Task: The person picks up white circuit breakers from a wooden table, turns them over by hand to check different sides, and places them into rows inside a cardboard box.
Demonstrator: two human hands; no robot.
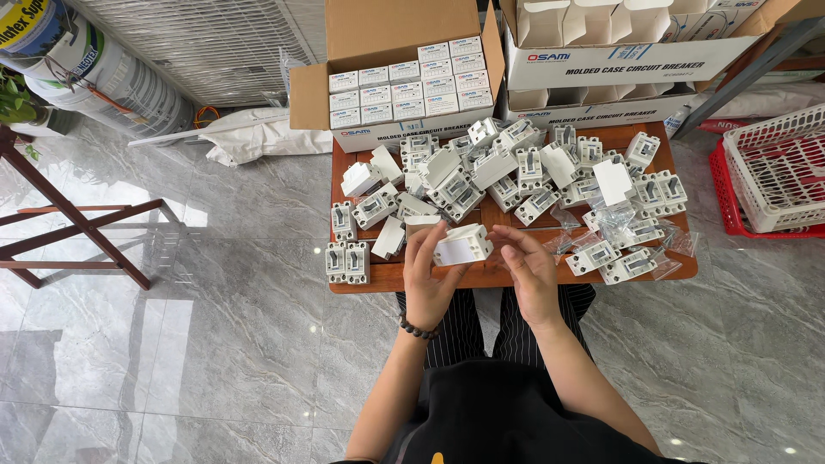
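A grey marble-patterned floor [215, 344] fills most of the view, and the person sits over it with striped trousers and a dark top showing at the bottom. A low reddish-brown wooden table [404, 277] stands in front of the knees. Against its far edge sit two open cardboard boxes – the left box [387, 34] packed with neat rows of small white cartons, the right box [619, 64] holding folded white card dividers. A white plastic basket [782, 167] rests inside a red one at the right edge, and a dark red wooden stand [77, 228] is at the left, well apart from the table.

The tabletop is covered by a loose heap of white switch units [507, 172], many with grey levers facing up, and a few clear plastic bags [623, 219] lie among them on the right side. A pair of switch units [347, 262] sits alone at the near left corner.

The left hand [430, 275], with a dark bead bracelet at the wrist, grips a small white box [462, 247] just above the near table edge – fingers curled around its left end. The right hand [531, 271] is open and holds nothing, its fingertips just beside the box's right end.
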